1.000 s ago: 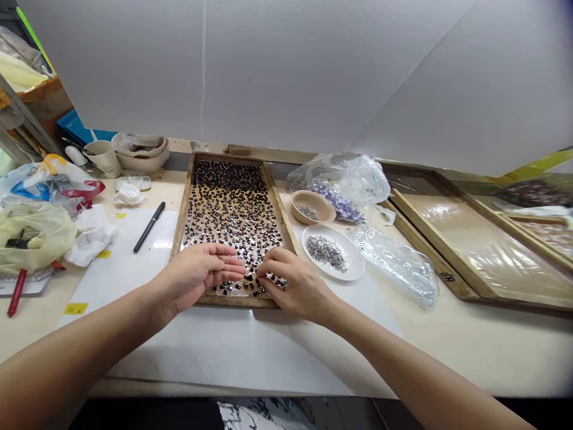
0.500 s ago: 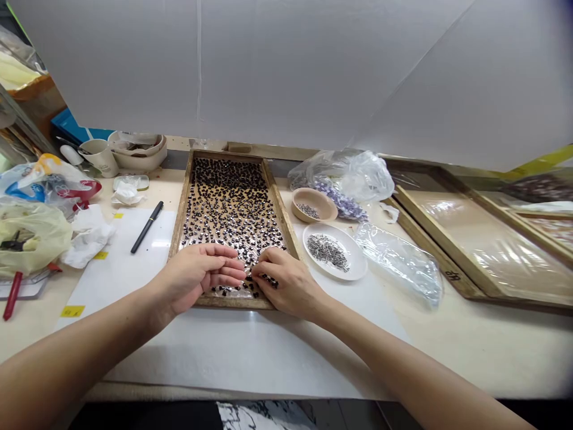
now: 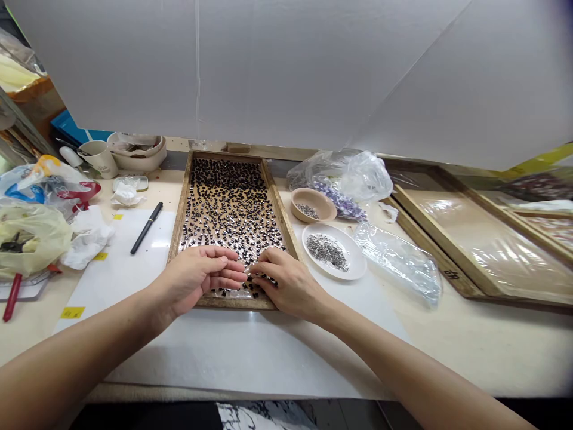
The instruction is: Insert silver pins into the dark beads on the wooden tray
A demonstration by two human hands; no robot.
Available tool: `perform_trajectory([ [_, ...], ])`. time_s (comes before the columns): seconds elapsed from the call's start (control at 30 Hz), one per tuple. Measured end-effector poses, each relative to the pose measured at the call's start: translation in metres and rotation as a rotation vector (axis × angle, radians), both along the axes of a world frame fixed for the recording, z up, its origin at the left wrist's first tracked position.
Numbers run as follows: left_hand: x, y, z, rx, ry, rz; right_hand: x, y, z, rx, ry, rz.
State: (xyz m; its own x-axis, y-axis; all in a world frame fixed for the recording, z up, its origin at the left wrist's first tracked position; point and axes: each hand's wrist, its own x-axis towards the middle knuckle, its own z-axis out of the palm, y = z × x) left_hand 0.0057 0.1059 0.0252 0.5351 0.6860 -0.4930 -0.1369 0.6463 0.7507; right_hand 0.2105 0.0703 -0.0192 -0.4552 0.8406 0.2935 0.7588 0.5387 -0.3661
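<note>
A long wooden tray (image 3: 281,215) lined with clear film holds several rows of small dark beads (image 3: 228,203). My left hand (image 3: 197,278) rests over the tray's near end, palm turned inward, fingers curled loosely together. My right hand (image 3: 286,283) lies beside it at the tray's near right corner, fingertips pinched over a few dark beads on the film. The two hands almost touch at the fingertips.
A white plate (image 3: 353,272) and a tan bowl (image 3: 326,209) of small metal pieces sit right of the tray, with clear plastic bags (image 3: 398,260) behind and beside them. More film-lined wooden frames (image 3: 452,275) lie far right. A black pen (image 3: 145,227), cups, tissues and bags crowd the left.
My right hand has drawn slightly left and closer to my left hand along the tray's near edge. My left hand has hardly moved.
</note>
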Motion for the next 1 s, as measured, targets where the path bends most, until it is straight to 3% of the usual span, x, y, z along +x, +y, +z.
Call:
perform_trajectory([
  [0.13, 0.001, -0.002, 0.001, -0.062, -0.039, 0.017, 0.0, -0.003, 0.02, 0.046, 0.092, -0.061],
  [0.3, 0.001, -0.002, 0.005, -0.173, -0.143, 0.053, -0.021, -0.003, 0.041, 0.064, 0.216, -0.063],
  [0.5, 0.001, -0.001, 0.003, -0.162, -0.227, 0.067, -0.042, 0.002, 0.039, 0.048, 0.154, -0.054],
  [0.83, 0.003, -0.003, 0.001, -0.178, -0.216, 0.113, -0.046, 0.005, 0.038, -0.031, 0.223, -0.074],
  [1.0, 0.004, -0.005, -0.001, -0.107, -0.195, 0.1, -0.041, 0.007, 0.042, -0.062, 0.263, -0.05],
])
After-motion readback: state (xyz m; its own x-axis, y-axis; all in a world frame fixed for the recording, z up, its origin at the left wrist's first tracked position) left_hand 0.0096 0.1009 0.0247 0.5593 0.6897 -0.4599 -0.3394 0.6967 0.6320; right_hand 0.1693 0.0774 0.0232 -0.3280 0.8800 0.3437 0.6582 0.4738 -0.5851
